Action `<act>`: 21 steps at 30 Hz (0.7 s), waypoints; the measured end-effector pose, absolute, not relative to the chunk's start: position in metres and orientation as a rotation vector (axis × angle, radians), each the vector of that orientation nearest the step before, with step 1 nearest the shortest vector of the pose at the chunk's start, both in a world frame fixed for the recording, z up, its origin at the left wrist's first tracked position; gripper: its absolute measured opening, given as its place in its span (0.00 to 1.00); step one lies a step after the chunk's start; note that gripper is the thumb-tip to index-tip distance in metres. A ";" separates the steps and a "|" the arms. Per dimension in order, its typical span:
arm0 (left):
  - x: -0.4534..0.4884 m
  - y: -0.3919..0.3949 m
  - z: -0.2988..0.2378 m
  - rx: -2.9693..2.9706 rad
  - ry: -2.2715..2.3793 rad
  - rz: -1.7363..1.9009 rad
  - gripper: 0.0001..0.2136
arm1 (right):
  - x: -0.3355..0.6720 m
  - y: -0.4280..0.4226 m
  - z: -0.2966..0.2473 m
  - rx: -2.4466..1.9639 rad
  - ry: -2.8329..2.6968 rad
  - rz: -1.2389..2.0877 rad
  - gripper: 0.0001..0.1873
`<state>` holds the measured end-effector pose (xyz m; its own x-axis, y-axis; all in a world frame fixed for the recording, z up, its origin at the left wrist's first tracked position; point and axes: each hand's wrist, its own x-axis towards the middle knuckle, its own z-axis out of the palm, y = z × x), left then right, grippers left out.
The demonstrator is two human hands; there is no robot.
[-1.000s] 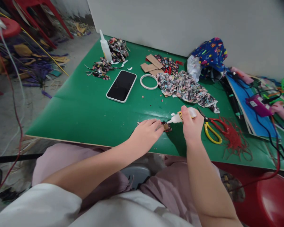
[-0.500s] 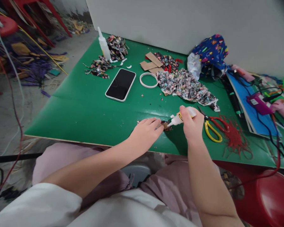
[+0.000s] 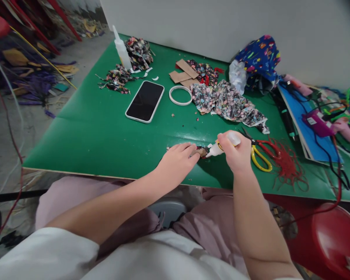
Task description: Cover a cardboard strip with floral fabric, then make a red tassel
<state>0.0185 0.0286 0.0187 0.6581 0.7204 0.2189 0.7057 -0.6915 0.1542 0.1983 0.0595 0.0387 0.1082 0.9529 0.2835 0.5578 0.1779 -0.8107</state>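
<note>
My right hand (image 3: 235,152) is closed around a small white glue bottle (image 3: 225,143), its nozzle pointing left and down at a small patterned fabric piece (image 3: 203,151) on the green table (image 3: 99,132). My left hand (image 3: 178,160) lies flat with fingers stretched out, pressing that fabric piece down near the table's front edge. The nozzle tip sits right at the piece, beside my left fingertips.
Yellow-and-red scissors (image 3: 261,153) and red threads (image 3: 288,167) lie right of my hand. Behind are a phone (image 3: 145,101), a white ring (image 3: 181,95), floral fabric (image 3: 224,103), cardboard bits (image 3: 182,73), a second glue bottle (image 3: 121,48), a blue bag (image 3: 258,58). A red stool (image 3: 332,241) stands lower right.
The nozzle of the glue bottle has come down onto the fabric piece. Both hands stay in place; the view has tilted slightly.
</note>
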 end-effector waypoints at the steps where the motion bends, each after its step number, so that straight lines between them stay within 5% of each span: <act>1: 0.018 0.028 0.018 2.811 1.209 0.412 0.13 | 0.198 0.059 0.039 -1.491 -1.576 0.555 0.18; 21: 0.019 0.029 0.020 2.817 1.214 0.414 0.15 | 0.201 0.060 0.034 -1.453 -1.536 0.494 0.15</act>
<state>0.0188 0.0288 0.0197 0.6567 0.7197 0.2253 0.7072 -0.6915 0.1472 0.2014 0.0601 0.0340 0.1358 0.9285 0.3456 0.5529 0.2184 -0.8041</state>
